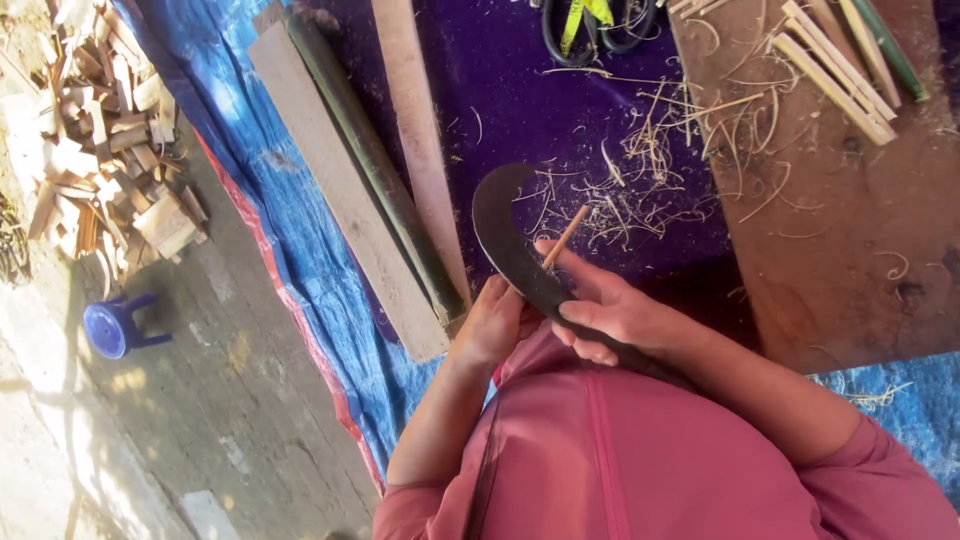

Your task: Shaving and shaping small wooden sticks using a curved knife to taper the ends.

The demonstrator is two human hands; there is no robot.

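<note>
My right hand (610,312) grips the dark handle of a curved black knife (497,222), whose blade arcs up and to the left. My left hand (492,325) sits just left of the blade and holds a thin pale bamboo stick (565,237) that pokes up past the blade's edge. Pale shavings (640,180) lie scattered on the purple mat (500,80) beyond the knife.
Long wooden planks and a green bamboo pole (370,170) lie to the left on a blue tarp (290,220). A brown board (850,240) holds cut bamboo strips (835,70) at the top right. Scissors (590,25), a wood-scrap pile (100,140) and a blue stool (115,325) are nearby.
</note>
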